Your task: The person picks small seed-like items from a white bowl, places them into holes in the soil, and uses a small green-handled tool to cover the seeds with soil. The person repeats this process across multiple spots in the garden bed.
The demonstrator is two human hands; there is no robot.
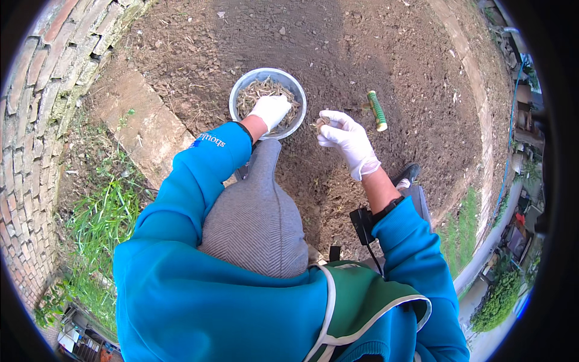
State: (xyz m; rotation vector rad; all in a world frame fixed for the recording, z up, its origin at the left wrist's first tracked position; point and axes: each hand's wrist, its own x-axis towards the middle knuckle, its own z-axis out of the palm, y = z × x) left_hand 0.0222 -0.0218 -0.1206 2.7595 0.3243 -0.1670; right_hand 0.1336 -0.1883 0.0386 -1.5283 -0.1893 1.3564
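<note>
My left hand (pixel 272 112), in a white glove, reaches into a round grey plastic basin (pixel 299 92) with its fingers bent down. The basin holds many dry, light-brown plant pieces (pixel 255 90), like pods or stalks; whether the fingers grip any is hidden. To the right of the basin, my right hand (pixel 346 138), gloved too, is raised over the soil with a small dry brown plant piece (pixel 320 124) pinched between thumb and fingers. Beyond it on the soil lies a tool with a green and pale wrapped handle (pixel 377 111); its head is hard to make out.
Bare tilled soil (pixel 316 45) spreads ahead. On the left a flat slab (pixel 144 122) lies beside grass (pixel 106 208) and a brick wall (pixel 27 135). A pale edging strip (pixel 479 104) curves along the right. My knee and a dark shoe (pixel 407 174) are close by.
</note>
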